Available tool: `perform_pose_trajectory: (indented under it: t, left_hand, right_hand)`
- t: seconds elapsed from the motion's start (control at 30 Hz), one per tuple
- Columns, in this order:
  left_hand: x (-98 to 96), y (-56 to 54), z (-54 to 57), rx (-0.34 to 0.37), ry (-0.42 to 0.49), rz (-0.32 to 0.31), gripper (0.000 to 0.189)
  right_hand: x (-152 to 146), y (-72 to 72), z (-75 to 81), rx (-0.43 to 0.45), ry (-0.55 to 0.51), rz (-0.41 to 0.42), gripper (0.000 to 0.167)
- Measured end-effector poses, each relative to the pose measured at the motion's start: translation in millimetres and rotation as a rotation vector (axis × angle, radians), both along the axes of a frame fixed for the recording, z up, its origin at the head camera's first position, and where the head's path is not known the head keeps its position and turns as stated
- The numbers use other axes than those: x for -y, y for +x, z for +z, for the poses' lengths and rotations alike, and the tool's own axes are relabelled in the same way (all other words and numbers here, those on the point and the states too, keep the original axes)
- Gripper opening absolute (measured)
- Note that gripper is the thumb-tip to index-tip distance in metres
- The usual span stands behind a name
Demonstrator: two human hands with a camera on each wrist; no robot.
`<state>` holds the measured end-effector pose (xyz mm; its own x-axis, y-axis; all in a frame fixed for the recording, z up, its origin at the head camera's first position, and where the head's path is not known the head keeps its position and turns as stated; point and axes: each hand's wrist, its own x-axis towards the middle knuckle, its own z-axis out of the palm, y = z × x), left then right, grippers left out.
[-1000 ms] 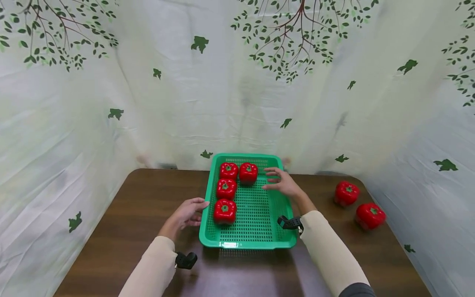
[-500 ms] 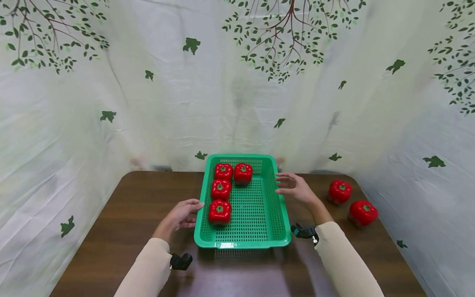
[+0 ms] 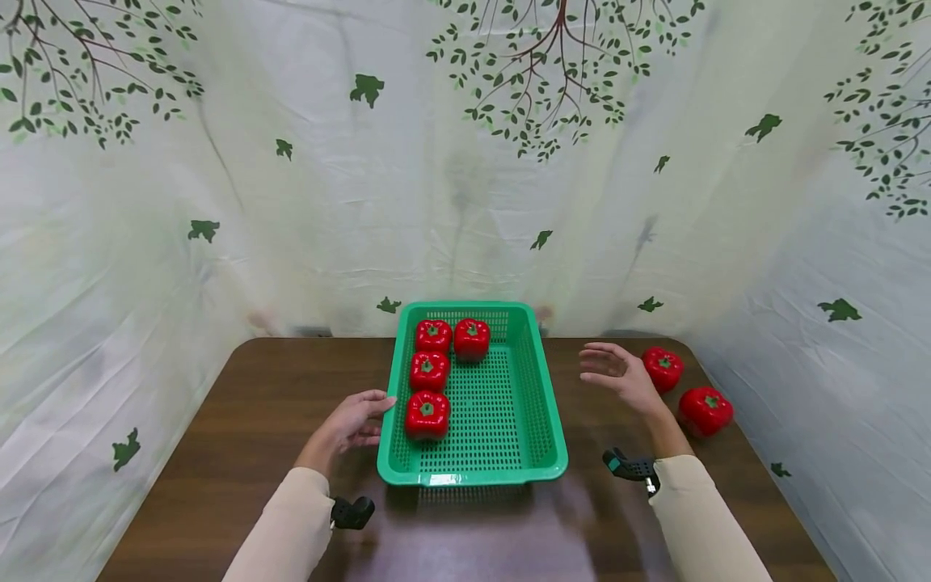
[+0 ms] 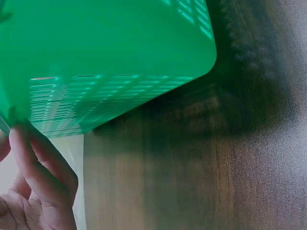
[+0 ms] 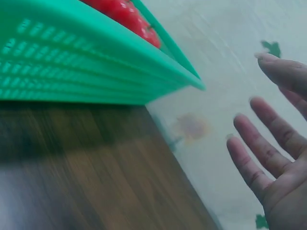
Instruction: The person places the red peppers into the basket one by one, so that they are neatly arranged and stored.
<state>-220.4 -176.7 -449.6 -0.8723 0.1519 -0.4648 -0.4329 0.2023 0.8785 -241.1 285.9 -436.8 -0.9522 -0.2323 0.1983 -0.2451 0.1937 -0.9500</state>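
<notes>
Left hand (image 3: 356, 422): I see it pinch the left rim of the green basket (image 3: 489, 420), lower centre;
Right hand (image 3: 624, 376): fingers apart, holding nothing, right of centre;
Red peppers (image 3: 427, 417): four in basket; two lower right

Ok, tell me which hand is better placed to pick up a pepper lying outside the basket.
Right, most likely. The right hand holds nothing and is close beside the nearer loose pepper. The left hand grips the rim of the green basket, which stands between it and that pepper.
</notes>
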Motion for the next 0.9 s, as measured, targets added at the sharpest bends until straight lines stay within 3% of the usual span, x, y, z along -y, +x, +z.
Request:
perform_pose_trajectory:
  t: [0.13,0.37,0.57,0.73,0.9]
  left_hand:
    - [0.0,-0.9,-0.8,-0.004,0.002,0.006,0.041]
    - [-0.4,0.2,0.0,0.003,0.006,0.008,0.040]
    - [-0.7,-0.9,-0.1,-0.006,0.008,0.005,0.040]
    - [-0.2,-1.8,-2.4,-0.007,0.009,0.011,0.039]
    - [-2.0,-1.6,-5.0,0.007,0.015,0.026,0.037]
  right_hand:
    - [-17.4,7.8,0.8,-0.038,-0.010,-0.081,0.043]
    - [-44.2,26.0,4.1,-0.029,-0.133,-0.179,0.044]
    - [-70.8,38.5,4.0,0.010,-0.108,-0.311,0.047]
    - [-92.5,44.3,1.3,-0.034,-0.135,-0.381,0.045]
    - [-111.5,50.7,-0.8,-0.075,0.035,-0.474,0.045]
